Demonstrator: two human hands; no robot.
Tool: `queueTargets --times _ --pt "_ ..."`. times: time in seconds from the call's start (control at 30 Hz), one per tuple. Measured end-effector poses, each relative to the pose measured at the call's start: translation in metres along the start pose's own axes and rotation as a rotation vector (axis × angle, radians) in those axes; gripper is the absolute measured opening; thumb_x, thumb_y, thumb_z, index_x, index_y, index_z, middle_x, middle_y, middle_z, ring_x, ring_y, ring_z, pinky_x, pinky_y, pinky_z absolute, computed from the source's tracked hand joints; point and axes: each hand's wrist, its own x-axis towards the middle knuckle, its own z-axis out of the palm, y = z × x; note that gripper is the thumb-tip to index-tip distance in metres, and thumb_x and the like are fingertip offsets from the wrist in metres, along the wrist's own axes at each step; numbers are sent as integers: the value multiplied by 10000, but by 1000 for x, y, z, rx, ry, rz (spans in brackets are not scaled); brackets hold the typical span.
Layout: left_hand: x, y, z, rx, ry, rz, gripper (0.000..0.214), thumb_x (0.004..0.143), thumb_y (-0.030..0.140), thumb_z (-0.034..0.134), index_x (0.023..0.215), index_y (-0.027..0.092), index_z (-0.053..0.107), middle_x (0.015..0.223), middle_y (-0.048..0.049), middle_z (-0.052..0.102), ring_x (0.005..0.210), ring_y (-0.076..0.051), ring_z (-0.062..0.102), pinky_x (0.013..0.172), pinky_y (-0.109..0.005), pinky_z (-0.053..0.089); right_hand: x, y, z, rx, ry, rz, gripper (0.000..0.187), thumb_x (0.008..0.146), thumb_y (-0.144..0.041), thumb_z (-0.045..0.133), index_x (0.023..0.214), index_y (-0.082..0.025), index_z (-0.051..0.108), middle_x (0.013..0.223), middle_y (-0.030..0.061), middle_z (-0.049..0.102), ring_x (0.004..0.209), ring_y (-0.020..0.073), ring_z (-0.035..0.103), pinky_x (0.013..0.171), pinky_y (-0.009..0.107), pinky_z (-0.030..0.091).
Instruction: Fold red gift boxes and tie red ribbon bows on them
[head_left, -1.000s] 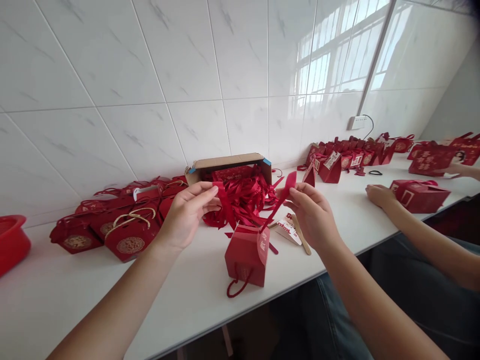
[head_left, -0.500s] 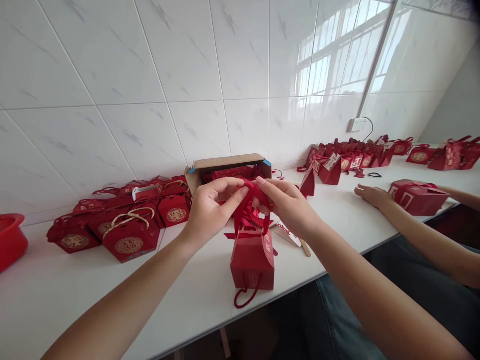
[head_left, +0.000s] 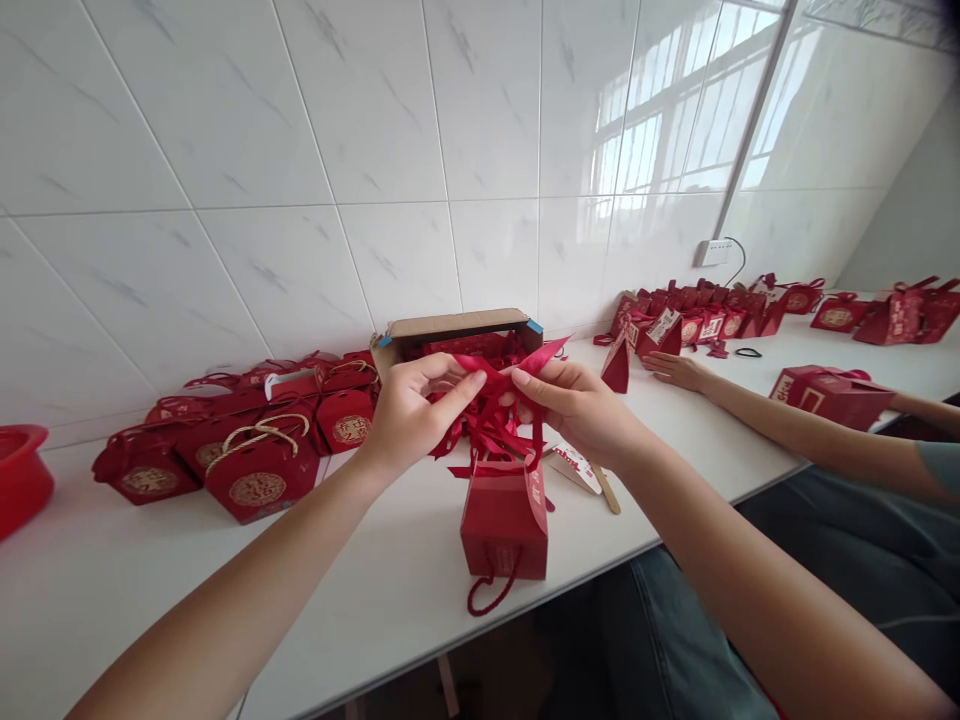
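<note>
A small red gift box stands on the white counter near its front edge, a cord loop hanging from its base. A red ribbon rises from the box top. My left hand and my right hand meet just above the box, both pinching the ribbon, its ends crossing between my fingers. One ribbon tail sticks up to the right past my right thumb.
An open cardboard carton full of red ribbons sits behind the box. Finished red gift boxes cluster at the left, more line the wall at right. A red basin is far left. Another person's hand rests on the counter beside a red box.
My hands came together from apart, crossing the two ribbon ends above the box. The other person's hand slid left along the counter.
</note>
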Motion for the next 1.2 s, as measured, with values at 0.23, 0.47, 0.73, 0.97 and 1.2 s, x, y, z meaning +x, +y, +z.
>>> queueTargets --times 0.23,0.47,0.73,0.97,1.2 --pt "10 4 3 51 186 22 168 760 322 693 711 161 704 659 -7 679 612 -141 609 582 -239 472 2 -1 2 -58 9 26 221 776 -367 724 815 -150 724 728 33 692 600 100 580 593 253 471" --pt "0 6 1 254 56 352 71 765 280 692 751 233 742 851 -42 665 801 -189 604 735 -312 496 5 -7 4 152 -6 88 84 748 -204 634 808 -174 685 659 -13 638 580 99 569 581 238 462" --pt "-9 -16 7 -210 -174 -279 207 868 306 491 994 200 616 1048 -80 655 1046 -251 596 869 -383 485 -4 -3 -7 -563 42 -373 237 760 -84 483 742 -192 694 818 24 663 784 154 612 720 290 484" --pt "1 -19 11 -694 -434 -747 254 896 308 492 865 135 675 815 -101 701 770 -214 664 775 -357 517 -9 1 -12 -1028 -159 -768 265 853 -72 450 971 -168 667 1064 114 646 951 205 645 798 335 551" --pt "0 -22 9 -527 -208 -552 108 787 266 703 801 160 685 732 -4 665 678 -115 605 665 -218 470 -12 9 -14 -1034 -70 -794 304 837 -66 469 1071 -189 618 1125 112 661 1019 204 648 825 313 546"
